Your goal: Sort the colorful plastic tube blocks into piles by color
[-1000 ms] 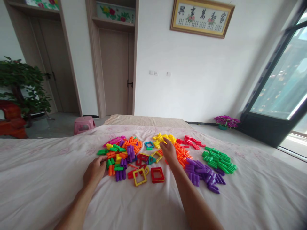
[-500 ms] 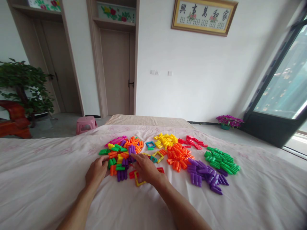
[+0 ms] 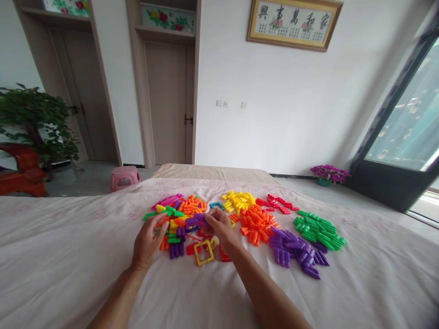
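Observation:
My left hand (image 3: 147, 242) is over the left edge of a mixed heap of plastic building pieces (image 3: 176, 249), its thumb and fingers apart and nothing visible between them. Between the fingertips of my right hand (image 3: 222, 229) is a purple building piece (image 3: 199, 218), held above the heap's right side. Orange, green, yellow and purple pieces make up this heap, with pink ones (image 3: 168, 201) behind. Just below my right hand lie a yellow square frame (image 3: 196, 256) and a red frame (image 3: 225, 257), the latter partly hidden. A blue frame (image 3: 215, 205) lies beyond the hand.
Sorted by colour, piles of yellow (image 3: 238, 201), red (image 3: 279, 203), orange (image 3: 255, 224), green (image 3: 318, 230) and purple pieces (image 3: 298, 249) spread to the right on the pale cloth (image 3: 370, 283). A pink stool (image 3: 125, 178) stands beyond the left side.
My right hand has moved up and slightly right, with a purple piece now in its fingers. My left hand has shifted right over the heap and its fingers have spread. The yellow frame is more exposed.

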`<state>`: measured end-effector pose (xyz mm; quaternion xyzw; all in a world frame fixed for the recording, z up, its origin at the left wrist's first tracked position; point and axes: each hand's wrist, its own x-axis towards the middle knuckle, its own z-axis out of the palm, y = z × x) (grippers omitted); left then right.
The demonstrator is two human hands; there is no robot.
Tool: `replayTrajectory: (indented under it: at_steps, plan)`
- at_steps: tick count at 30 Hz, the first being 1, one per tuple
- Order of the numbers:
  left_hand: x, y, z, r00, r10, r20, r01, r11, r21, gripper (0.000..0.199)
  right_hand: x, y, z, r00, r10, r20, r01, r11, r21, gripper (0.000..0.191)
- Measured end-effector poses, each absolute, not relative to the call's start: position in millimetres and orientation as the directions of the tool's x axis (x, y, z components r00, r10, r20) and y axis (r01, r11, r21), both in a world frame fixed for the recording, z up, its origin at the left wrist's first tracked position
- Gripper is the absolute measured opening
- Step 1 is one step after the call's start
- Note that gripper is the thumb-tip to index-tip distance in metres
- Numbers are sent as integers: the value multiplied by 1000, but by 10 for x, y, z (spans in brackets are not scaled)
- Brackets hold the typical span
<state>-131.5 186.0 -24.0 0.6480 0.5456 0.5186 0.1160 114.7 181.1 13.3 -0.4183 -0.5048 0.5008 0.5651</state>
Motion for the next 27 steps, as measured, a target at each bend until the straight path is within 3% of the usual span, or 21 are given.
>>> replayTrajectory:
  at_steps: [6,12,15,17,20,22,24,27]
  plan:
    - [-965,1739,-147,89,856,510,448,-492,747,55,1041,1696,136,-72,995,63,-239,44,-970,52]
    - [-895,1751,-165,-6,918,396,382,-364,849,41,1026,1706,86,-72,995,65,-208,49,-977,44]
    - [-951,1788,-184,-77,923,377,361,-326,873,45,1192,1776,163,-3,996,88,-59,88,-994,39]
    - [-994,1809,-207,-103,931,349,326,-300,896,51,1387,1806,282,30,989,143,204,134,-970,34]
    - [-1046,1841,-257,-114,944,308,298,-264,917,57,1763,1770,532,-14,971,237,684,182,-706,27]
    - [-1067,1864,-295,-110,952,287,317,-240,918,59,2032,1694,705,-17,978,209,866,118,-485,29]
    - [-1081,1885,-328,-98,954,282,333,-235,913,61,2299,1599,843,62,989,138,936,-10,-351,31]
    - [-1094,1904,-367,-91,954,285,348,-238,907,62,2682,1454,966,212,975,60,944,-189,-269,32]
